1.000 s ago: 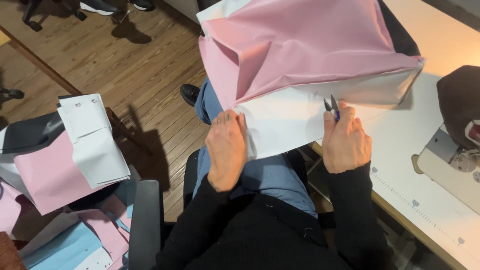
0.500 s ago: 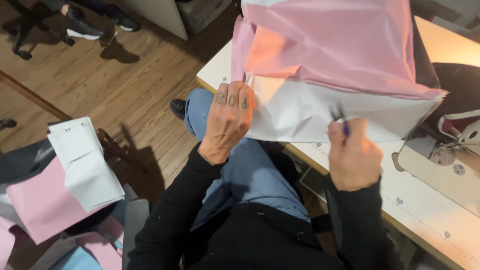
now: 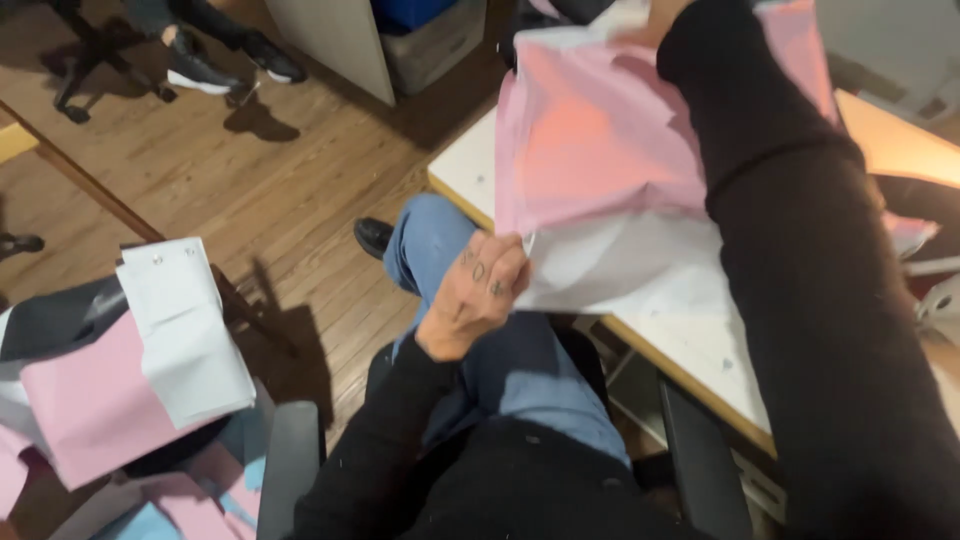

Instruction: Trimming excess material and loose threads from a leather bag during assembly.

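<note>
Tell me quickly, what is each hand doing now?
Left hand: closed on the white fabric edge.
Right hand: mostly out of view; cannot be told.

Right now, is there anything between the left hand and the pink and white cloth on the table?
Nothing visible. The left hand already grips the lower left edge of the pink and white cloth over the table edge. The right arm lies across the cloth farther right; its hand is cut off at the top.
</note>
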